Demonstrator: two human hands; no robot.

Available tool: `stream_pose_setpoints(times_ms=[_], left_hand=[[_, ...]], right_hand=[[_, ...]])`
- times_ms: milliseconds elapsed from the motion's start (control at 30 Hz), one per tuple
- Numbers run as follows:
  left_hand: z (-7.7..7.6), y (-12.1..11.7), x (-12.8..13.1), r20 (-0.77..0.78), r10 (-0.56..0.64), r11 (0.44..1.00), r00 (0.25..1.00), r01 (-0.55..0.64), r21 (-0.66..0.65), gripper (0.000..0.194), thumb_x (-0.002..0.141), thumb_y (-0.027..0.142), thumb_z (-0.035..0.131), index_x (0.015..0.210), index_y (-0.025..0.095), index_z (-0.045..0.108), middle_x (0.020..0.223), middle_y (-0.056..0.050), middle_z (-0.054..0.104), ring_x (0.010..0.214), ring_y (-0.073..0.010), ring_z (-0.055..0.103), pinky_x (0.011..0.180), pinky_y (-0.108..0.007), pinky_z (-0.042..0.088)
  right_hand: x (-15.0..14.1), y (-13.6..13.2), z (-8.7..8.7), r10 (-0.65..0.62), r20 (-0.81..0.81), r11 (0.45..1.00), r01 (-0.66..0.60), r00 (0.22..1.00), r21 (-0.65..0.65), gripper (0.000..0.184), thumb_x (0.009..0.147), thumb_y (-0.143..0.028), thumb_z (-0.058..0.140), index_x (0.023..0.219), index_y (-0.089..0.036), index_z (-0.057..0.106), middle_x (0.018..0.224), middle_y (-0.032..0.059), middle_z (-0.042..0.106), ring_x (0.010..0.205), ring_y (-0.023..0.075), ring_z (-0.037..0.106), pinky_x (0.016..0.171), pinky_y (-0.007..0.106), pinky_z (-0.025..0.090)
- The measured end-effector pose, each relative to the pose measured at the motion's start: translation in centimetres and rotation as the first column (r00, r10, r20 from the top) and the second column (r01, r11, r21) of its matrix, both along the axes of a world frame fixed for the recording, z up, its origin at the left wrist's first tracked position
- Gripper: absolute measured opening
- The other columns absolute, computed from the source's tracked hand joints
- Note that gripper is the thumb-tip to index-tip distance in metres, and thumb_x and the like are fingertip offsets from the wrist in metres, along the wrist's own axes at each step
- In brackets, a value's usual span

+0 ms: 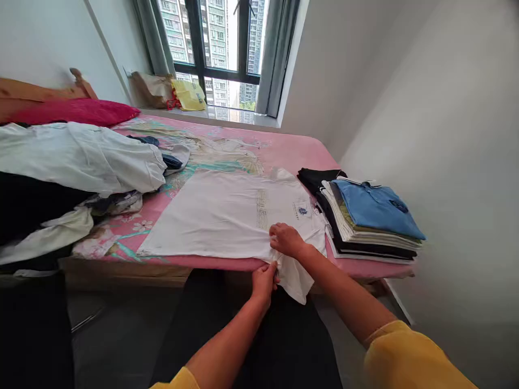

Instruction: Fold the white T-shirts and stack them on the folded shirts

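Observation:
A white T-shirt [219,216] with a small dark chest print lies spread on the bed, its hem toward the left and its collar end toward the right. One sleeve hangs over the bed's front edge. At that edge, my left hand [265,281] pinches the shirt near the base of the hanging sleeve. My right hand [286,239] is closed on the shirt's fabric just above, below the printed part. Both hands' fingertips are partly hidden by the cloth and the fingers.
A stack of folded clothes [377,216], a blue polo on top, stands at the bed's right end. Loose clothes [81,156] are heaped at the left. The pink floral bed sheet [284,146] runs back toward the window, where bags [188,94] sit on the sill.

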State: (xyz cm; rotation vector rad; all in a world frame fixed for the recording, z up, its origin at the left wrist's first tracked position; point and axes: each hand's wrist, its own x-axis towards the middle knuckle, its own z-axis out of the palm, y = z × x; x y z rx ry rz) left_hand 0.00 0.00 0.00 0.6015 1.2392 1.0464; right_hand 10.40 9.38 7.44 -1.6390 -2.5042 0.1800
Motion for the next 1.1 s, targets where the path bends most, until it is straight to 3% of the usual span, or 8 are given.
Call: stream_pose_setpoints(times_ms=[133,267,433,667,900,1100], left_hand=[[-0.1,-0.2,0.7,0.006,0.028,0.999,1.0,-0.027,-0.044,0.039,0.064,0.051,0.063,0.054,0.016,0.048,0.038,0.005,0.046,0.029,-0.0045,0.034,0.033,-0.019,0.019],[0.0,-0.4,0.7,0.018,0.031,0.995,0.999,-0.029,-0.092,0.038,0.065,0.051,0.063,0.055,0.017,0.048,0.037,0.005,0.045,0.028,-0.005,0.034,0.032,-0.019,0.018],[0.0,-0.4,0.7,0.027,0.029,0.994,0.999,-0.026,-0.103,0.039,0.066,0.05,0.064,0.054,0.018,0.046,0.036,0.005,0.044,0.028,-0.0052,0.034,0.032,-0.019,0.017],[0.0,-0.5,0.5,0.028,0.013,0.995,1.0,-0.01,-0.102,0.037,0.069,0.047,0.061,0.054,0.018,0.046,0.036,0.005,0.043,0.028,-0.0054,0.034,0.032,-0.019,0.017],[-0.1,-0.4,0.4,0.029,0.0,0.995,1.0,0.003,-0.103,0.037,0.07,0.046,0.061,0.052,0.018,0.046,0.037,0.004,0.044,0.028,-0.0061,0.035,0.032,-0.02,0.018],[0.0,-0.5,0.4,0.023,0.006,0.995,1.0,-0.004,-0.1,0.039,0.069,0.046,0.062,0.049,0.018,0.043,0.037,0.004,0.044,0.029,-0.0059,0.035,0.033,-0.02,0.017]], right_hand=[[-2.4,-0.6,-0.5,0.211,0.041,0.971,-0.205,0.977,-0.121,0.019,0.074,-0.022,0.055,0.091,-0.02,0.062,0.096,0.0045,0.061,0.092,0.0179,0.054,0.073,0.024,0.039],[-3.1,-0.3,-1.0,0.167,0.122,0.97,-0.141,0.978,-0.196,0.014,0.077,-0.017,0.05,0.081,-0.018,0.063,0.09,0.0063,0.063,0.085,0.0173,0.056,0.068,0.024,0.038],[-2.8,0.0,-1.3,0.109,0.074,0.984,-0.097,0.991,-0.148,0.035,0.076,-0.023,0.056,0.11,-0.018,0.056,0.109,0.0076,0.057,0.094,0.0173,0.054,0.073,0.024,0.039],[-4.2,0.4,-1.6,0.08,0.13,0.983,-0.056,0.988,-0.177,0.014,0.077,-0.018,0.051,0.085,-0.017,0.062,0.093,0.008,0.061,0.084,0.0172,0.056,0.069,0.025,0.037],[-3.8,0.3,-1.4,0.077,0.123,0.984,-0.056,0.989,-0.17,0.034,0.073,-0.027,0.057,0.106,-0.019,0.056,0.104,0.0062,0.06,0.091,0.017,0.055,0.069,0.024,0.037],[-5.1,0.4,-1.5,0.1,0.189,0.978,-0.061,0.977,-0.202,0.012,0.074,-0.022,0.054,0.082,-0.018,0.062,0.092,0.0072,0.063,0.082,0.0177,0.058,0.065,0.025,0.037]])
